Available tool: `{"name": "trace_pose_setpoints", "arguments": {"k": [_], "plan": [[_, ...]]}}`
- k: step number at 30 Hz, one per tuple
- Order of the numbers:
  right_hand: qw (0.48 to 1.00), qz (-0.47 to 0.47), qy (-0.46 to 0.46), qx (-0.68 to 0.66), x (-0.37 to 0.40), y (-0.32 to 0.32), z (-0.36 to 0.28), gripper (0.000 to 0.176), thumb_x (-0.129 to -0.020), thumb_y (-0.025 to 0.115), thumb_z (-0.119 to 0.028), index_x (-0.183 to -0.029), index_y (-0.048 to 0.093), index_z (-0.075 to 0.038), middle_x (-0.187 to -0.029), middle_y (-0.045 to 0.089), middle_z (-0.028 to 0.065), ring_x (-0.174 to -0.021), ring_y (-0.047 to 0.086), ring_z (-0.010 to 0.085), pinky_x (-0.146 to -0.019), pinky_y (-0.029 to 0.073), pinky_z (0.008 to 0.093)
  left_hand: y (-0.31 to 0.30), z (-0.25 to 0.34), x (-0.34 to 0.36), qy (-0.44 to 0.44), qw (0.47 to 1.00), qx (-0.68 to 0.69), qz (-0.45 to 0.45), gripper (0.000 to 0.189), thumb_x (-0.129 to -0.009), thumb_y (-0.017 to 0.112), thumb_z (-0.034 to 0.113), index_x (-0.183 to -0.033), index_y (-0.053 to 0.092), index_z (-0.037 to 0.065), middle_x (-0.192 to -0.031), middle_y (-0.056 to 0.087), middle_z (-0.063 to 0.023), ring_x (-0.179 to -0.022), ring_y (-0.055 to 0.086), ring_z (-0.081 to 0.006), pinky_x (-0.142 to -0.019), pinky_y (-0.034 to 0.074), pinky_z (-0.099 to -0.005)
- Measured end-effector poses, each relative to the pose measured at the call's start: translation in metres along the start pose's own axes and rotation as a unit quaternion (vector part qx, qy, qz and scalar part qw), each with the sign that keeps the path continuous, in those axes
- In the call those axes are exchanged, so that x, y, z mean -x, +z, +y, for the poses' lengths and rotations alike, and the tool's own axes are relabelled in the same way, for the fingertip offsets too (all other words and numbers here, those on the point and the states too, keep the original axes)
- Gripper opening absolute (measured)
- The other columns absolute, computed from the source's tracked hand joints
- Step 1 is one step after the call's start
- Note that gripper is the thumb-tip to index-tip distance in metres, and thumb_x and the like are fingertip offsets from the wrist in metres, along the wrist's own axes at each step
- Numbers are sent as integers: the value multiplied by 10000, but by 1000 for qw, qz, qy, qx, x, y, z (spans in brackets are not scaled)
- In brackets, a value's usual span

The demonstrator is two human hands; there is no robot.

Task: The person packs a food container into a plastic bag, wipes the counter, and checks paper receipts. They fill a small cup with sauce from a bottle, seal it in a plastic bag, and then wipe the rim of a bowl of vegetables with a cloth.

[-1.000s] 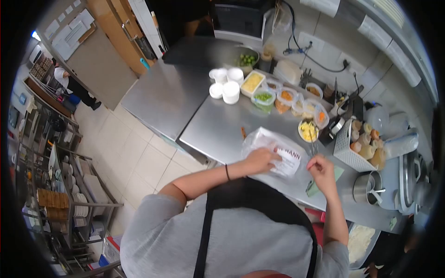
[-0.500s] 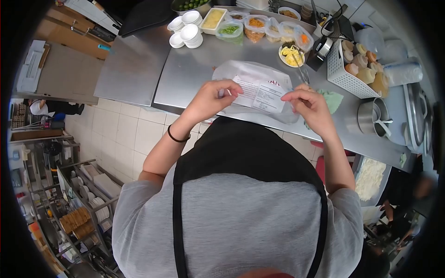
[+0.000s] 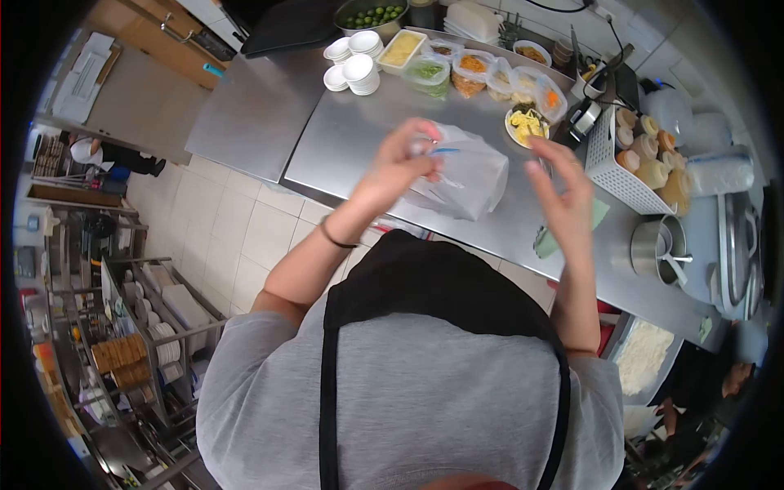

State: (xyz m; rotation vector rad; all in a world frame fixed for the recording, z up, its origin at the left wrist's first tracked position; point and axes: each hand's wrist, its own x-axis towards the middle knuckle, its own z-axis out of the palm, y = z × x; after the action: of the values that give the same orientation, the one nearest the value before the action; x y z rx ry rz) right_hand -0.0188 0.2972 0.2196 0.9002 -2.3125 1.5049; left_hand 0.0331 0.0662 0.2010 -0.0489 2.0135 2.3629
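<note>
A white, cloudy plastic bag (image 3: 474,175) is held over the front edge of the steel counter. My left hand (image 3: 400,163) pinches its upper left corner, where a short blue strip shows. What is inside the bag is hidden. To the right of it, my right hand (image 3: 563,192) is raised, thumb and fingers apart, touching nothing. Beyond those fingertips is a small plate of yellow shredded food (image 3: 525,124). A green cloth (image 3: 600,212) lies beside the right wrist.
Stacked white bowls (image 3: 359,72) and bags of chopped ingredients (image 3: 471,72) line the back of the steel counter (image 3: 343,135). On the right are a white basket of bottles (image 3: 625,175) and a metal pot (image 3: 653,245). Another person (image 3: 702,392) is at the lower right.
The bag has turned, so its printed labels no longer show. My right hand has let go of it and opened. My left hand has shifted its grip to the corner.
</note>
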Motion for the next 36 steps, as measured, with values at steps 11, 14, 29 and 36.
{"name": "trace_pose_setpoints", "arguments": {"k": [11,14,29,36], "plan": [[849,-108,287,431,120,-53,215,454,-817,532,-336,-1149,510,-27,-1151,493,235,-1034,492,367,-859,396,420,-121,70,42,11,990,-27,136,226,-763,477,42,-989,466,44,-773,502,-50,-665,472,-135,-676,421,-270],[829,-6,263,494,145,-17,230,542,-832,499,-356,-1254,388,-34,-1295,337,256,-1182,340,413,-934,312,502,-169,88,47,17,979,-53,195,216,-770,484,44,-985,468,31,-758,529,-77,-654,496,-127,-647,439,-261],[735,148,363,554,165,97,211,519,-885,393,-352,-1317,297,-81,-1356,303,169,-1266,248,349,-997,186,543,-483,174,-186,59,966,-166,188,164,-810,489,119,-970,505,83,-799,543,-23,-689,531,-131,-626,433,-279],[766,138,366,510,157,149,148,534,-870,434,-373,-1314,321,-99,-1286,384,168,-1191,334,362,-939,277,497,-556,145,-343,71,953,-180,233,87,-665,550,123,-723,531,61,-659,550,-52,-590,538,-145,-511,365,-270]]}}
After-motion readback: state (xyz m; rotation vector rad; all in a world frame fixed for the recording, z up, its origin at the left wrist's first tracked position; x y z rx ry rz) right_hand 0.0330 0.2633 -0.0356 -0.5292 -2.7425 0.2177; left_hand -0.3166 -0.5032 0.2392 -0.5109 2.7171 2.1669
